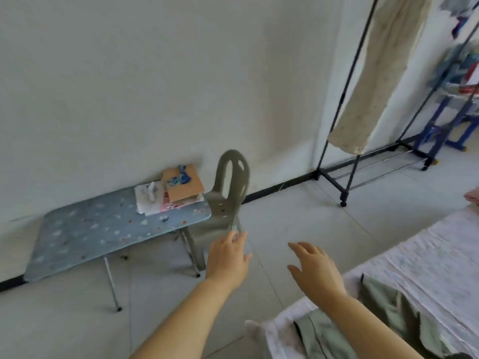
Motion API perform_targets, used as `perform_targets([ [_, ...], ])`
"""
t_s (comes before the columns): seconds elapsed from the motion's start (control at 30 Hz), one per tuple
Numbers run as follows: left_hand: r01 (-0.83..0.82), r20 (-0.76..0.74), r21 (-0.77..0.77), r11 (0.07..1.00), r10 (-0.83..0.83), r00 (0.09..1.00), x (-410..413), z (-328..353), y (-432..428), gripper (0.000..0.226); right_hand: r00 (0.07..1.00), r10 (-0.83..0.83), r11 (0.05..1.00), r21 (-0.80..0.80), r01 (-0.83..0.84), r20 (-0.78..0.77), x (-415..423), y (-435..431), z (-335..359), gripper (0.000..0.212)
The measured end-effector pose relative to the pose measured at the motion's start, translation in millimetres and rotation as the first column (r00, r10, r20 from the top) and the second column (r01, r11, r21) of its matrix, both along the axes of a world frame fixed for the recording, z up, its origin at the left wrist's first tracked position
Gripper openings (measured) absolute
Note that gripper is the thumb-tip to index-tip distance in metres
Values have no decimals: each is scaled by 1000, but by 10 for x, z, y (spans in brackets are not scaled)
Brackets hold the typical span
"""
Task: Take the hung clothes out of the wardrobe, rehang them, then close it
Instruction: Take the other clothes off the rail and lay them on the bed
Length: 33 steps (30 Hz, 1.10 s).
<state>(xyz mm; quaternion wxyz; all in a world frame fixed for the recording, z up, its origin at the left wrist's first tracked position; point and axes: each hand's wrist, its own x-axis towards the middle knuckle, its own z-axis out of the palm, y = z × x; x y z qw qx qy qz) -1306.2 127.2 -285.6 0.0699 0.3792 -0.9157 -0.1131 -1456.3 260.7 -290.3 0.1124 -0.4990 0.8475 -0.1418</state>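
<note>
The green garment lies crumpled on the bed, beneath the right forearm and nearer the person than the right hand. That hand hovers by the bed's edge with fingers spread wide, holding nothing. The left hand reaches with fairly straight fingers to the front edge of a grey plastic chair; blur hides whether they touch. A cream garment hangs on the black rack, well apart from both hands.
</note>
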Motion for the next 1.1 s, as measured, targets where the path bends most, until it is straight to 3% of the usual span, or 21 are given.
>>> perform_targets([
  [0.2, -343, -35, -82, 936, 341, 939, 2081, 209, -429, 51, 943, 327, 943, -38, -330, -60, 1617, -985, 311, 52],
  [0.43, -651, -10, -132, 747, 656, 755, 4411, 345, -304, 49, 760, 642, 763, -11, -646, -98, 3603, -1697, 459, 61],
  [0.73, -920, -39, -120, 374, 924, 380, 6404, 390, 61, 54, 461, 880, 466, 24, -884, -113, 5583, -2327, 571, 63],
  [1.1, -987, -74, -146, -68, 996, -58, 7828, 810, -219, 57, 30, 976, 18, -58, -998, -217, 7689, -3394, 883, 63],
])
